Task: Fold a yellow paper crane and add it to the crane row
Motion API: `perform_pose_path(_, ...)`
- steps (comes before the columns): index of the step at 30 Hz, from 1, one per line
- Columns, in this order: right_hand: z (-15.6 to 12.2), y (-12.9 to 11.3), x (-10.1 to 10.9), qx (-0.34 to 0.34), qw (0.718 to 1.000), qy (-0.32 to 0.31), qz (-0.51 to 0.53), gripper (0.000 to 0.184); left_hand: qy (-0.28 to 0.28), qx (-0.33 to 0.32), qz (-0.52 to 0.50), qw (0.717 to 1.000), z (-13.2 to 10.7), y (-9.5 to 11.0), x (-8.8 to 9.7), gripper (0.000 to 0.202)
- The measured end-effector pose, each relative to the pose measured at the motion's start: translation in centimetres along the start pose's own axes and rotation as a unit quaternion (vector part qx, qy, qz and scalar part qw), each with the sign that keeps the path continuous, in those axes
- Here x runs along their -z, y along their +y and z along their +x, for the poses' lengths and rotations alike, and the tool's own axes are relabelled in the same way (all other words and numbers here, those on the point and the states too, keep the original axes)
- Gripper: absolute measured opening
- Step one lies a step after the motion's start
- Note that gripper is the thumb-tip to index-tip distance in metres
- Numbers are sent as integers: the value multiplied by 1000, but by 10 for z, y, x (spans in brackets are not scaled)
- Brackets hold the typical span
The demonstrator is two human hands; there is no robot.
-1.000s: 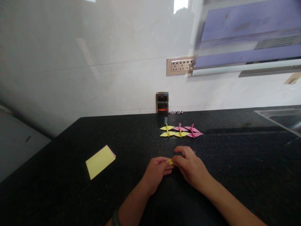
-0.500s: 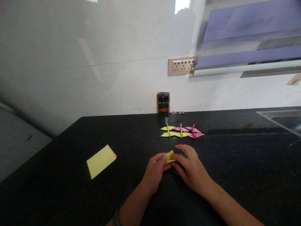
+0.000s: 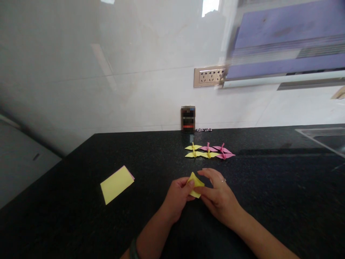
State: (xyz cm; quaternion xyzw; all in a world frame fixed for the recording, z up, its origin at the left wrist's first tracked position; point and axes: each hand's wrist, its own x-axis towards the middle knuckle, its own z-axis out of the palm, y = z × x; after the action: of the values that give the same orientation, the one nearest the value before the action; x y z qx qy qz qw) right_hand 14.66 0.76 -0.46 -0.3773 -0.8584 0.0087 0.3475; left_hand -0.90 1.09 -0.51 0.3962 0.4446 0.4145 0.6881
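the yellow paper point(image 3: 198, 181), creased and bent with a pointed far corner, is at the near middle of the black tabletop point(image 3: 151, 154), gripped by the fingers of the left hand point(image 3: 176, 198) and right hand point(image 3: 223, 199), nearer than the paper cranes point(image 3: 209, 155).

Cranes point(image 3: 208, 154) block ahead; room between left hand point(image 3: 174, 198) and sheets point(image 3: 117, 185)

text, numbers, signs: none legible | dark upright object point(image 3: 188, 119): pixelated, unreadable
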Motion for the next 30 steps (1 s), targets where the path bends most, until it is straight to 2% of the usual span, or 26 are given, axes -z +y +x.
perform_pose_path(3,2,-4,3,4,1000,-27,3,22,14,-29,-40,999,2,0,1,31)
perform_pose_path(7,5,-10,8,-9,997,-67,25,24,32,-59,-23,997,2,2,1,35)
perform_pose_path(10,5,-12,7,-32,996,-50,62,16,48,-75,20,996,3,2,2,36)
perform_pose_path(13,3,-12,1,-104,989,2,109,12,65,-100,82,989,4,0,3,32)
perform_pose_path(15,1,-11,-4,-175,973,23,146,9,68,-117,115,984,5,-2,4,29)
perform_pose_path(18,1,-11,-11,-288,934,12,211,10,69,-123,142,980,5,-4,3,27)
perform_pose_path(20,1,-12,-14,-330,912,-13,245,14,66,-120,146,980,4,-5,1,27)
perform_pose_path(22,2,-13,-15,-341,904,-29,255,19,53,-114,149,981,2,-5,-2,24)
perform_pose_path(25,2,-13,-13,-333,915,-30,226,22,37,-111,163,980,1,-5,-7,21)
perform_pose_path(30,1,-14,-13,-314,930,-33,189,22,54,-123,214,968,-2,-6,-8,21)
